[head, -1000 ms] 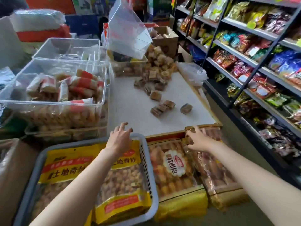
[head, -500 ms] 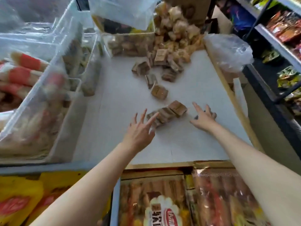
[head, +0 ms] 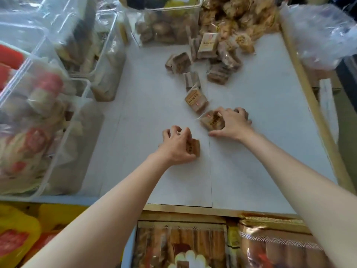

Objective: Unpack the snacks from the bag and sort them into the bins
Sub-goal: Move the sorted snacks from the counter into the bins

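Observation:
Small brown wrapped snack packets lie scattered on the white table top [head: 260, 151]. My left hand [head: 176, 146] curls round one brown packet [head: 193, 147] near the middle of the table. My right hand [head: 231, 123] grips other brown packets [head: 211, 120] just to the right. One loose packet [head: 196, 100] lies just beyond my hands. Further back a heap of the same packets and rounder golden snacks [head: 228, 35] spreads over the table. A clear bin [head: 164, 28] holding brown packets stands at the back.
Clear bins with red-and-white wrapped snacks [head: 34, 120] line the left side. An empty clear plastic bag [head: 324, 35] lies at the back right. Large bread bags [head: 183, 246] and yellow snack bags [head: 17, 235] sit below the table's near edge. A wooden rim [head: 309, 105] borders the table's right side.
Both hands have gone from reaching with spread fingers to curling round brown packets on the table. The camera has moved forward and lower over the table.

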